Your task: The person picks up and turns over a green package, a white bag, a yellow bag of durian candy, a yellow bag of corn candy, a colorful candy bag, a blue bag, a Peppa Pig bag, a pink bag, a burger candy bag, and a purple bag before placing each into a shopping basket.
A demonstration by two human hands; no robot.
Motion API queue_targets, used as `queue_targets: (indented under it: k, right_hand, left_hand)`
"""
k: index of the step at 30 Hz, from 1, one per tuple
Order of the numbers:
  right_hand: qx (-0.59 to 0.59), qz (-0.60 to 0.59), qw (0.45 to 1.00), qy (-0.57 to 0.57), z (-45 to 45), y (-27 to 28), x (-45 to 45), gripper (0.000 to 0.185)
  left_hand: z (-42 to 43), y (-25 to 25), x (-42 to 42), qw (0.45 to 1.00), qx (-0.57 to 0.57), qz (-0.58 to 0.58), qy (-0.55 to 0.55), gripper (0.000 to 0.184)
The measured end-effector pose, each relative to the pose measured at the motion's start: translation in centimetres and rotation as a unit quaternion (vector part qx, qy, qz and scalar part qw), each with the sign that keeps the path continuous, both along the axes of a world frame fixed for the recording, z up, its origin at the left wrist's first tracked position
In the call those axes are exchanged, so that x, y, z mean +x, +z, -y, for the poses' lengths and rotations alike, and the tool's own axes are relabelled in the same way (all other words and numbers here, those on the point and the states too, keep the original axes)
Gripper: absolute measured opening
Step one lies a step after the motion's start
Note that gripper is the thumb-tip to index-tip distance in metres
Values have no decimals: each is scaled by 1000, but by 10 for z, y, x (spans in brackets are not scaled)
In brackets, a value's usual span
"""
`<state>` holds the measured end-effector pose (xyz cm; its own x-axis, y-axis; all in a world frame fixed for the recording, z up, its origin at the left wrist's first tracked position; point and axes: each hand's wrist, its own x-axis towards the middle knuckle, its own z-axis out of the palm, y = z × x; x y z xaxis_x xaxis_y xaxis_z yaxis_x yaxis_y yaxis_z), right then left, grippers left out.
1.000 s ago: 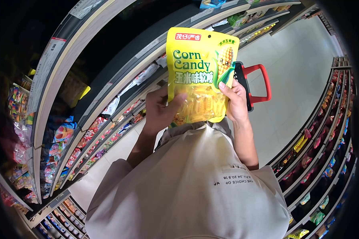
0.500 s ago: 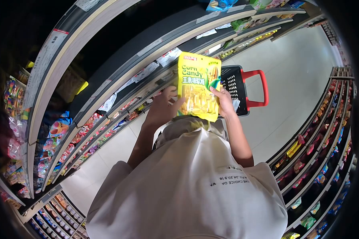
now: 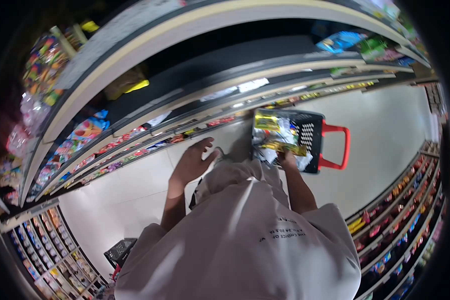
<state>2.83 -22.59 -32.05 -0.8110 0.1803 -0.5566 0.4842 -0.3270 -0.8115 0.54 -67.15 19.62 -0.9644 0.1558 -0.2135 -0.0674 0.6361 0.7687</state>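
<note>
Over the dark shopping basket (image 3: 307, 131) with a red handle (image 3: 346, 147), my right hand (image 3: 286, 159) grips the yellow candy bag (image 3: 285, 147). The bag is tilted almost edge-on, so its printed front hardly shows. Inside the basket lie another yellow packet (image 3: 266, 121) and some crumpled white and clear packaging. I cannot tell whether the candy bag touches them. My left hand (image 3: 191, 162) hangs in the air left of the basket, its fingers spread and nothing in it.
Long shelves (image 3: 210, 75) of bagged sweets curve along the left and top. More stocked shelves (image 3: 400, 220) stand on the right. Pale floor (image 3: 385, 120) runs between them. A second dark basket (image 3: 120, 250) is at the lower left, and a small-goods rack (image 3: 47, 245) stands beyond it.
My right hand has lowered the candy bag from in front of me into the basket's opening, turning it edge-on. My left hand has come off the bag. The view has shifted.
</note>
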Motion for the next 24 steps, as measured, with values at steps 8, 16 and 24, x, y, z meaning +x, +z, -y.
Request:
queue_targets:
  k: [8, 16, 24]
  right_hand:
    - [-225, 155, 924, -267, 70, 132, -62, 28]
    - [-69, 302, 944, -113, 109, 168, -31, 43]
    - [-157, 209, 954, -148, 151, 218, 3, 36]
  left_hand:
    - [66, 36, -7, 989, 37, -87, 114, 28]
    - [172, 63, -77, 878, -206, -314, 297, 45]
    - [266, 13, -140, 890, -363, -247, 126, 42]
